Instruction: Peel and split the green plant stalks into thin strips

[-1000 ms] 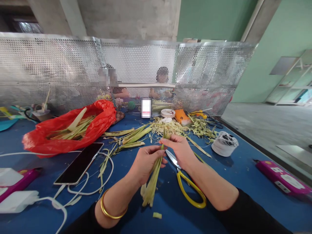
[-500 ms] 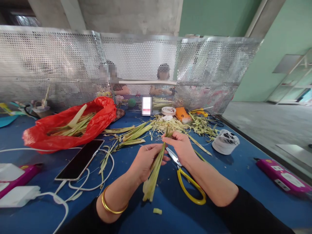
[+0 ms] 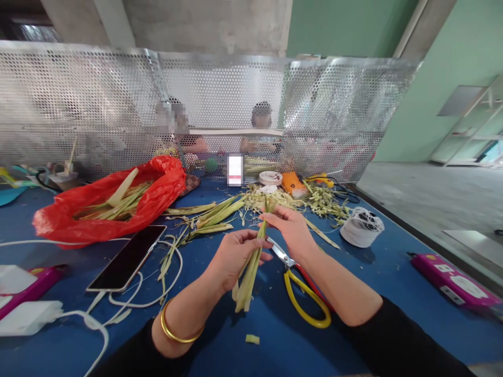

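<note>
A bundle of dried green leaf strips [image 3: 248,285] is held between both hands over the blue table. My left hand [image 3: 240,256] closes around its middle, with the wider ends fanning down below. Higher up, my right hand [image 3: 288,225] pinches the narrow top of the same bundle; its fingertips are partly hidden. Scissors [image 3: 306,301] with one yellow and one red handle lie under my right forearm, blades partly open. A small cut piece of leaf [image 3: 252,339] rests on the table below the bundle.
A red plastic bag [image 3: 157,180] of leaf strips stands left, behind a phone [image 3: 128,259] with a white cable. Loose leaves [image 3: 222,212] and scraps lie ahead. Right are a white cord spool [image 3: 361,228] and a purple box-like thing [image 3: 451,280]. People sit behind a perforated metal screen [image 3: 220,89].
The bundle's lower ends have risen slightly and stand more upright. More of the scissors' red handle shows beside my right forearm. Both hands keep their hold.
</note>
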The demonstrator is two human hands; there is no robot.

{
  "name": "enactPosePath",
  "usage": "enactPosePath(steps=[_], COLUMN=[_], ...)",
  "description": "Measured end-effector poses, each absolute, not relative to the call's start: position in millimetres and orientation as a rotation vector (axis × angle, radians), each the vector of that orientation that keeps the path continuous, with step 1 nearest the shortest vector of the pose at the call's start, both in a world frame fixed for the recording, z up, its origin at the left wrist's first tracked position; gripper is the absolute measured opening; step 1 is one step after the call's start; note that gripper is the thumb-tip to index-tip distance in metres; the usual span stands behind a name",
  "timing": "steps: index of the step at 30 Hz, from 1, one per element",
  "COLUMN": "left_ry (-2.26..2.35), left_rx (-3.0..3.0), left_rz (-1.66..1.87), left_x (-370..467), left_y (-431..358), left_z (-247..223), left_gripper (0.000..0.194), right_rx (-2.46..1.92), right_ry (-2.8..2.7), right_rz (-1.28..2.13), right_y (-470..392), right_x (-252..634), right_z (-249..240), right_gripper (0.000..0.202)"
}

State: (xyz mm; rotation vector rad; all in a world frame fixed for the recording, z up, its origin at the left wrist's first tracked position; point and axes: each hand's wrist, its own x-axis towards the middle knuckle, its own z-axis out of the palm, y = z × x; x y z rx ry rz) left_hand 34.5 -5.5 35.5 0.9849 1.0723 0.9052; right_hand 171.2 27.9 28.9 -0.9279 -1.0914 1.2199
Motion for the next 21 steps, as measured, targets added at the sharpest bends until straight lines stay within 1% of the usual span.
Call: enactPosePath(steps=[3, 5, 9, 18, 21], left_ry=[1.05, 1.048, 1.05, 1.132, 1.133], left_rx=[0.951, 0.942, 0.946, 1.088, 1.036], left_rz=[0.904, 0.895, 0.892, 0.986, 0.985], left_x=[33.6, 33.6, 33.8, 35.4, 35.0], left_y=[-5.6, -6.2, -6.5, -5.4, -5.1], left_z=[37.3, 36.8, 32.9, 29.3, 31.1], left_gripper=[0.009, 0.009, 0.011, 0.007, 0.008], right_rx=[-0.875, -0.898, -0.964, -1.058, -1.074], right_ry=[-1.072, -1.043, -1.044, -1.254, -1.319], right_rz=[1.356, 1.362, 1.218, 0.903, 0.892], right_y=[29.1, 29.6, 29.9, 34.1, 37.1], right_x=[172.8, 172.8, 169.3, 166.4, 168.1], right_z=[27.1, 25.6, 23.8, 9.0, 5.6], right_gripper=[0.024, 0.025, 0.022, 0.014, 0.014])
